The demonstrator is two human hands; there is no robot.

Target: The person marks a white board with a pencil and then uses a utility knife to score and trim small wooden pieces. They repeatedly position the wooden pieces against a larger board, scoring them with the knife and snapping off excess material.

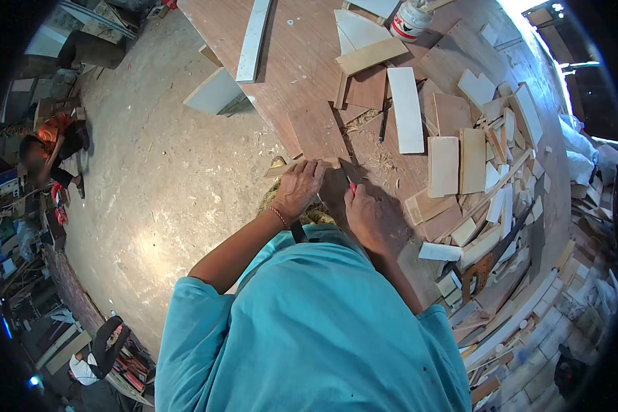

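Left hand: the left hand (301,189) is clamped on a wooden strip (332,163), its fingers bent over the top; the thumb's grip is hidden.
Right hand: a slim red tool (352,186) is gripped by the closed right hand (371,214), and its tip is pointed toward the strip's right end; its exact kind cannot be told.
Wooden strip: it is set crosswise at the near edge of the tabletop (302,62), over the end of a brown board (314,130), with its left end extended past the edge.
Beside the work: a dark, slender tool (383,122) is laid near a white panel (406,110), and wood shavings (381,161) are scattered close by.
Far side: a white tub (410,20) with a red label is stood among boards.
Right side: many offcuts (505,172) are heaped, and a brown saw handle (477,276) is seen among them.
Left side: a person in orange (53,134) is seen well apart, across the concrete floor (151,165).
Lower left: another person (93,360) is seen, partly blurred.
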